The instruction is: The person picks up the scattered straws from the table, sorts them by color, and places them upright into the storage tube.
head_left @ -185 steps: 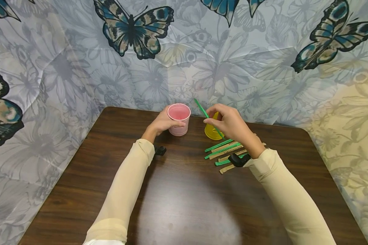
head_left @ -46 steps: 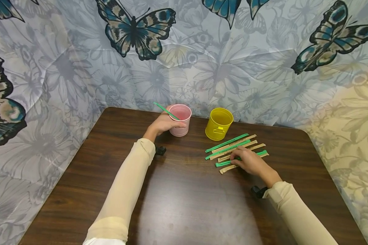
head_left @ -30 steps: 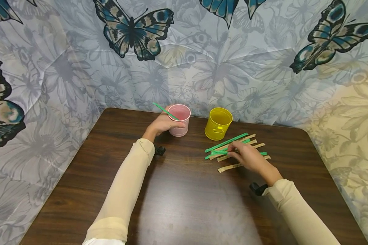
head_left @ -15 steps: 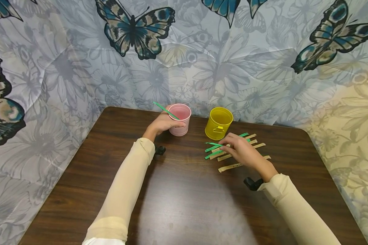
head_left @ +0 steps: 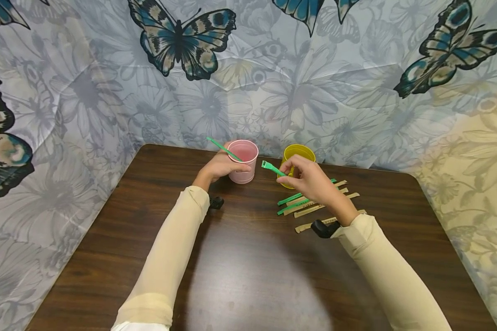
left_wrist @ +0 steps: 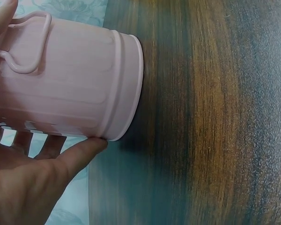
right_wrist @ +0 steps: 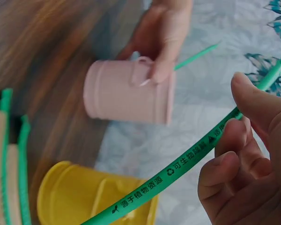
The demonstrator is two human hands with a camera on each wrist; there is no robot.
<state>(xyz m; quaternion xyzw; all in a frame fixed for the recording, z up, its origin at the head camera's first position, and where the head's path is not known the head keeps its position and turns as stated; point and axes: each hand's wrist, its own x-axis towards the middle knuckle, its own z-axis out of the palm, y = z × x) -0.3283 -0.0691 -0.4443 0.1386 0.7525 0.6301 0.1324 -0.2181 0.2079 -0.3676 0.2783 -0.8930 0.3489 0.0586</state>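
Note:
My left hand (head_left: 218, 168) holds the pink pail (head_left: 251, 172) upright at the back of the table, fingers around its side. The left wrist view shows the thumb along the pail wall (left_wrist: 75, 84) and a small looped handle (left_wrist: 25, 65). One green paper-wrapped straw (head_left: 221, 148) leans out over the pail's left rim. With thumb and fingertips, my right hand (head_left: 314, 184) pinches another green wrapped straw (right_wrist: 171, 171), printed with dark characters. It is raised in front of the yellow pail (head_left: 300, 151), its free end pointing toward the pink pail.
Green wrapped straws (head_left: 289, 199) and beige wrapped straws (head_left: 308, 211) lie side by side under my right forearm. Behind the brown wooden table (head_left: 248, 276) hangs a butterfly-printed cloth (head_left: 215, 105), close to both pails.
Earlier, my right hand held another green straw; one now leans in the pink pail. Since then it has picked a green straw from the row and lifted it up and left. The left hand stays put.

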